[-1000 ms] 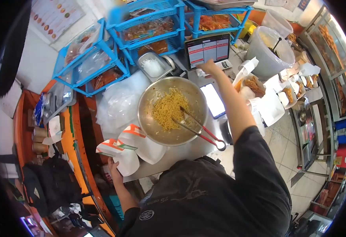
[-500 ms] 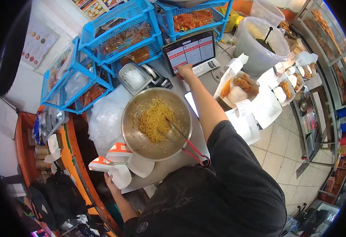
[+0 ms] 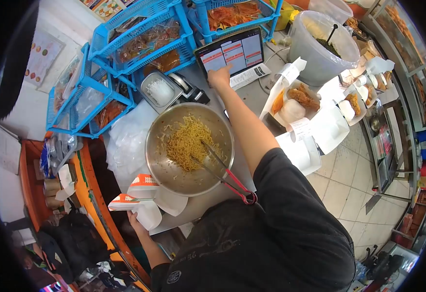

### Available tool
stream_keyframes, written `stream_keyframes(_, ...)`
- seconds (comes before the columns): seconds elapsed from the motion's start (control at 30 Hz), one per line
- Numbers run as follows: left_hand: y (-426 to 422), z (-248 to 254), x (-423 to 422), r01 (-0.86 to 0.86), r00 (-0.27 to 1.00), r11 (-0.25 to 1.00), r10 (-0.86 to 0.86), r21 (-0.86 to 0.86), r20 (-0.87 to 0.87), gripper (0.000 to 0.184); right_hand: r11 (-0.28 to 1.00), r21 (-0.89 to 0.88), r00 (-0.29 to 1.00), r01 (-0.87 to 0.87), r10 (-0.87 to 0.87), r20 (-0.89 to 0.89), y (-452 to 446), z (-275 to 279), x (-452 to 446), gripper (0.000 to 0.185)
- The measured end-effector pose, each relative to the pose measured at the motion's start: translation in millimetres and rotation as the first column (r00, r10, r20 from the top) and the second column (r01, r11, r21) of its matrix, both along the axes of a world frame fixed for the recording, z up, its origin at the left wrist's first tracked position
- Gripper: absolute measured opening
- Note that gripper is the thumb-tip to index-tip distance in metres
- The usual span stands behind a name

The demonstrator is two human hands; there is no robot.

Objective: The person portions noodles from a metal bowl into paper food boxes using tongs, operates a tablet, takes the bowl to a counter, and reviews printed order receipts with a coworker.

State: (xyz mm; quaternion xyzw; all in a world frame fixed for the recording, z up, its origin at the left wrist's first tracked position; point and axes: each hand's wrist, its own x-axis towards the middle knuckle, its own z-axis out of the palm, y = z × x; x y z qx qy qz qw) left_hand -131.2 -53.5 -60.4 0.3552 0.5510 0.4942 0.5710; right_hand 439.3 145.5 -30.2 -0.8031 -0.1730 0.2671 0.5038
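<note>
My right hand (image 3: 219, 78) is at the tablet (image 3: 232, 53), index finger stretched out over the lower part of the lit screen and the other fingers curled. It holds nothing. At the lower left, my left hand (image 3: 136, 222) is closed on an orange-and-white paper food box (image 3: 147, 214), its fingers partly hidden behind the flap. A second orange-patterned box (image 3: 143, 187) stands against it. Between my arms sits a steel bowl (image 3: 159, 182) with yellow noodles (image 3: 188, 146). Red-handled tongs (image 3: 232, 179) rest in the bowl, handles over the rim.
Blue stacked baskets (image 3: 140, 58) with bagged food stand behind. A container of white granules (image 3: 159, 92) sits beyond the bowl, plastic bags (image 3: 130, 146) left of it. On the right are open boxes with fried chicken (image 3: 303, 97), a large plastic tub (image 3: 320, 53) and a receipt (image 3: 249, 77).
My right hand has moved up and inward over the tablet, and the tiles on the screen look different. The left hand stays on the box. The view has shifted slightly.
</note>
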Motion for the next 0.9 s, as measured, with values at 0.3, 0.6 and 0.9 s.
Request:
stream_keyframes(0.3, 2, -4, -4, 0.005, 0.999, 1.0, -0.005, 0.014, -0.035, 0.07, 1.0, 0.009, 0.936, -0.028, 0.03, -0.351, 2, -23, 4, 0.064)
stream_keyframes(0.6, 3, -9, -8, 0.0, 0.999, 1.0, 0.0, -0.004, -0.032, 0.072, 0.998, -0.005, 0.897, -0.055, 0.047, -0.44, 4, -27, 7, 0.018)
stream_keyframes(0.9, 2, -10, -8, -0.01, 0.998, 1.0, 0.009, -0.013, -0.054, 0.072, 0.993, -0.121, 0.999, 0.02, -0.014, 0.052, 20, -63, 1, 0.091)
